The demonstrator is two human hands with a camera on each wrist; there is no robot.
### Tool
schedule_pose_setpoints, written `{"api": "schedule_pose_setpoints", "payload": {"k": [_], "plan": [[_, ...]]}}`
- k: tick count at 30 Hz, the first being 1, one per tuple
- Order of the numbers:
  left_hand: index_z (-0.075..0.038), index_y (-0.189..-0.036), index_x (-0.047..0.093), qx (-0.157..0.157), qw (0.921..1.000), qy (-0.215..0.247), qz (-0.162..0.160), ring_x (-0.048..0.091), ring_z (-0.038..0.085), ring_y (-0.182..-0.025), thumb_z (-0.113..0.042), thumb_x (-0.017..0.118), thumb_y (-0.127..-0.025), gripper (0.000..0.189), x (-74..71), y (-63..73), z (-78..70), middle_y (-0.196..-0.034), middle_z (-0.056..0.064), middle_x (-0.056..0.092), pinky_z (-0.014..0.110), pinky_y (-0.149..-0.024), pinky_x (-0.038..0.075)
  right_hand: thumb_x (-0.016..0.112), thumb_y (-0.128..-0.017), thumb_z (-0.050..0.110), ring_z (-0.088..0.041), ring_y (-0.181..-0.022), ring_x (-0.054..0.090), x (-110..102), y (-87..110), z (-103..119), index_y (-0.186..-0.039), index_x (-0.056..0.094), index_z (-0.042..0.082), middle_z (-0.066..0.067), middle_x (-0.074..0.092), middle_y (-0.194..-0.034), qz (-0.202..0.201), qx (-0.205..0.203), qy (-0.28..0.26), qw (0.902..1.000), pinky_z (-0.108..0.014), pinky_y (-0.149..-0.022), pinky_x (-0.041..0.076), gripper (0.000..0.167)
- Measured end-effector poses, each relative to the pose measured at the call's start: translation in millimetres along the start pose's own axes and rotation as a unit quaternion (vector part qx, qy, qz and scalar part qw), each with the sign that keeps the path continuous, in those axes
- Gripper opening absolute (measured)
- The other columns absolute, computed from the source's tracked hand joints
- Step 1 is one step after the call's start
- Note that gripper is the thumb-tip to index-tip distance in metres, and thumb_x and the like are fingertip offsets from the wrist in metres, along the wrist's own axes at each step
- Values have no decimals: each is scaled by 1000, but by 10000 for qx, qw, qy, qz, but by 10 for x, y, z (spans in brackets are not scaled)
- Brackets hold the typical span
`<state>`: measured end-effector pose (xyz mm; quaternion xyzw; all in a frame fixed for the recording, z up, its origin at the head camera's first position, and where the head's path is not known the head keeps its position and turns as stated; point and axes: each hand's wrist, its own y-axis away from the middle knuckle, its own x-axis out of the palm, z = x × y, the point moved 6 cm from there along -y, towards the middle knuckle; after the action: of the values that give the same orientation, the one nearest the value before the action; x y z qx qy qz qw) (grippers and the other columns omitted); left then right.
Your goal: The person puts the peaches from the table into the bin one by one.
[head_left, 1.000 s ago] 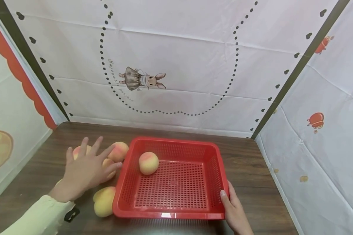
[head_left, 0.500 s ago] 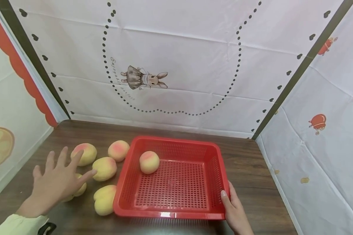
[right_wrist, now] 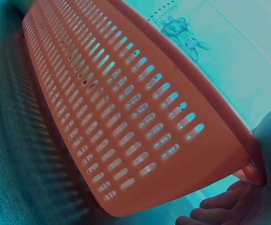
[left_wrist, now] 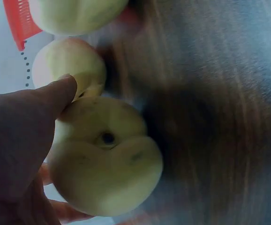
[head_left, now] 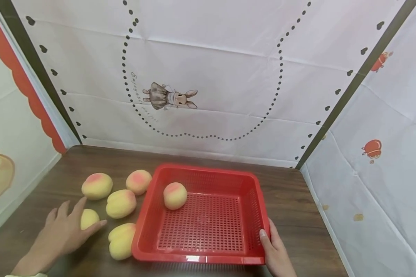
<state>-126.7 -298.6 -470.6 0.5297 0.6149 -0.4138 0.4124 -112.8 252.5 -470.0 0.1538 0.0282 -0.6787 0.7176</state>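
In the head view my left hand [head_left: 60,231] reaches around a yellow peach [head_left: 89,219] on the table, thumb on the near side and fingers on the far side. The left wrist view shows that peach [left_wrist: 105,159] close up, its dimpled end towards the camera, the thumb [left_wrist: 66,88] overlapping its edge and the fingertips partly hidden behind it. My right hand [head_left: 276,248] grips the right rim of a red perforated plastic basket [head_left: 194,254], thumb on top. One peach [head_left: 175,196] lies inside, at the basket's left. The right wrist view shows the basket's slotted side [right_wrist: 121,108].
More peaches stand left of the basket: one at the back left [head_left: 97,186], one by the rim [head_left: 138,182], one in the middle [head_left: 121,204], and one at the front [head_left: 121,241]. A printed white cloth wall [head_left: 208,77] rises behind the dark wooden table [head_left: 298,207].
My left hand has moved left and towards me, away from the back peaches, then down to the leftmost front peach. The right hand keeps its hold on the basket.
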Motion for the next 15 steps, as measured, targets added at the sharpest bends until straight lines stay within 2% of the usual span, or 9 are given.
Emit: {"api": "schedule_pose_setpoints", "payload": {"k": [2, 8, 12, 15], "plan": [[8, -150, 35, 5, 10000, -6, 31, 33, 74, -118, -65, 67, -91, 99, 27, 8, 23, -133, 53, 37, 83, -91, 34, 39, -112, 17, -36, -114, 67, 14, 2, 4, -163, 13, 0, -37, 47, -146, 24, -61, 10, 10000, -31, -83, 59, 59], [10, -148, 38, -287, 9978, -22, 591, 37, 75, -117, -76, 58, -91, 104, 114, -24, 74, -134, 52, 39, 82, -88, 38, 41, -112, 19, -34, -112, 69, 25, -5, 10, -163, 16, 3, -35, 49, -146, -40, 93, 75, 9999, -33, -83, 60, 59], [7, -146, 41, -426, 9968, 9, 679, 43, 71, -112, -79, 57, -89, 105, 142, -45, 92, -129, 49, 42, 79, -77, 44, 41, -112, 19, -34, -114, 68, 21, -3, 14, -163, 17, 3, -35, 48, -146, -64, 96, 115, 9999, -36, -85, 60, 59], [9, -141, 45, -356, 9979, 18, 539, 52, 67, -102, -73, 63, -89, 99, 160, -69, 88, -122, 47, 46, 73, -72, 47, 41, -112, 18, -34, -115, 68, 12, -1, 6, -163, 17, 3, -35, 48, -146, -100, 123, 112, 9998, -38, -86, 60, 58]]}}
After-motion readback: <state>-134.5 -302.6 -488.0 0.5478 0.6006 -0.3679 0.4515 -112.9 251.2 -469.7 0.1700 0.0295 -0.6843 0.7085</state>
